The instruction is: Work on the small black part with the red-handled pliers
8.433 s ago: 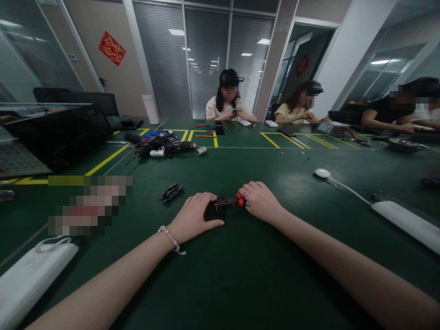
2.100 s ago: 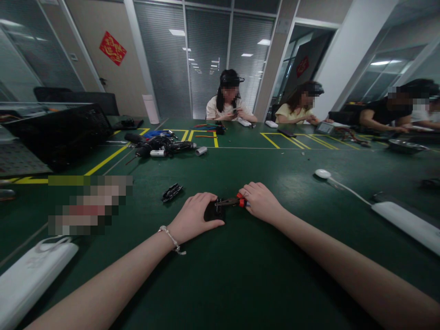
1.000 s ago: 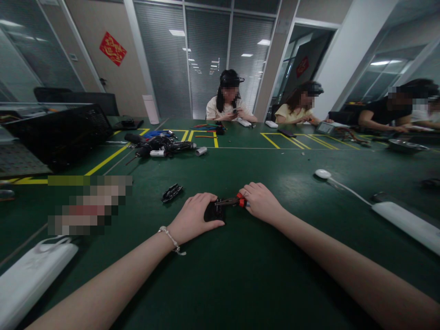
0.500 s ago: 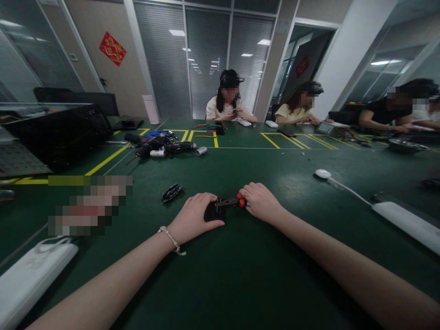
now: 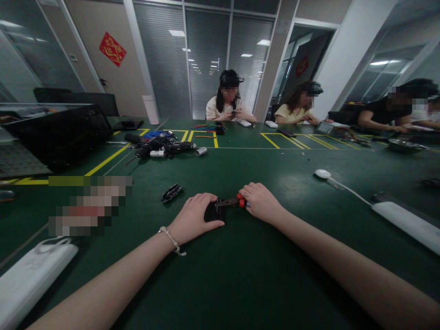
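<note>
My left hand is closed around the left side of a small black part, holding it on the green table. What kind of part it is I cannot make out. In my right hand are long-nose pliers with red grips. Their tips point left and lie over the black part; whether the jaws bite on something is too small to tell. Left of my left hand lies another black, ribbed piece.
A pile of tools and cables with silvery cylinders lies farther back. White power strips stand at right and near left. At the left edge is a large black panel-like device. Several people sit across the table, one person straight ahead.
</note>
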`<state>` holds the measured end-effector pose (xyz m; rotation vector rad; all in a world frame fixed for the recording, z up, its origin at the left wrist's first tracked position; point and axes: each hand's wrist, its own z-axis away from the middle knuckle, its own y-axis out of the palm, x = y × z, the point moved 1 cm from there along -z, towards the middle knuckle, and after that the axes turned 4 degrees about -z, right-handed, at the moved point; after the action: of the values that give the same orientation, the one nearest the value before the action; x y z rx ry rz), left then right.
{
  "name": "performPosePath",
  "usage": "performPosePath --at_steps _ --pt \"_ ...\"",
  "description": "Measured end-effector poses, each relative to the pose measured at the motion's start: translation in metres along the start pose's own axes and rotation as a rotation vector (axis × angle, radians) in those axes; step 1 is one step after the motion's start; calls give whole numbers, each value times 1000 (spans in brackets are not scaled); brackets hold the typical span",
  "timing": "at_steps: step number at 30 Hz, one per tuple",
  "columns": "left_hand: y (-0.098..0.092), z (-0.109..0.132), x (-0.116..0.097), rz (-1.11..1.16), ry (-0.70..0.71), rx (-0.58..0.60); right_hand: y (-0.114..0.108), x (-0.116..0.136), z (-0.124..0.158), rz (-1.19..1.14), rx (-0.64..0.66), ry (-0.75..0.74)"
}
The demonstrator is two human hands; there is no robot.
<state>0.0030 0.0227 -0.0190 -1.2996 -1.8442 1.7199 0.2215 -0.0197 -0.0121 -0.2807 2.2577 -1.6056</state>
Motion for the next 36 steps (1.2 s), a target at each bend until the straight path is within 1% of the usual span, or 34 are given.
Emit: performPosePath --at_steps 10,28,36 --pt "2 -1 0 -13 16 -18 1 -1 -1 14 2 2" --pt "1 0 1 -5 1 4 0 0 -1 8 5 2" --pt "0 0 -1 -9 7 -8 1 0 0 0 14 -1"
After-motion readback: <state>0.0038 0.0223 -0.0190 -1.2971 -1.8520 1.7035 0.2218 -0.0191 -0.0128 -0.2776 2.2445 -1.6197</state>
